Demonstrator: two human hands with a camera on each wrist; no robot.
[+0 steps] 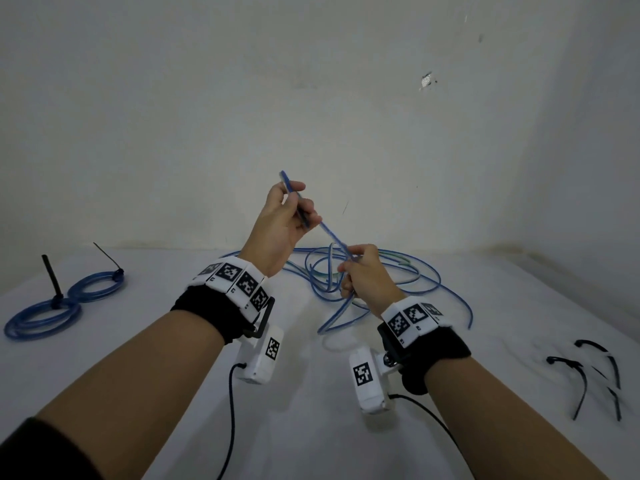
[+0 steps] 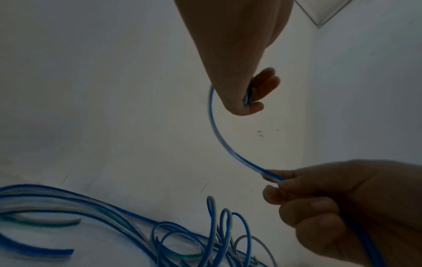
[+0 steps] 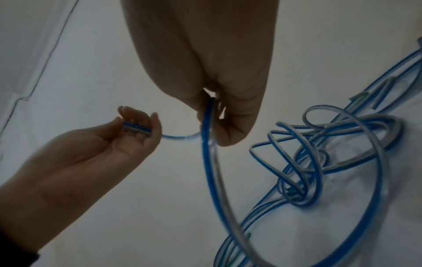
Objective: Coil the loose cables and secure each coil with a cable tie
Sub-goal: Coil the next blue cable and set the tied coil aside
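A: Which step is in hand?

B: A new coil is being started, it would seem. The end of a blue cable [image 1: 332, 237] is pinched in the left hand [image 1: 280, 223], raised above the desk [image 1: 304, 410]; further along, the same cable is pinched by the right hand [image 1: 363, 275]. The rest is left in a loose tangle [image 1: 381, 282] on the desk behind the hands.

A: What is called for next?

B: Probably a first loop, brought round to the left hand and held there.

A: Any containers?

B: None is seen. Two tied coils [image 1: 69, 303] are laid at the left, spare black cable ties [image 1: 595, 375] at the right.
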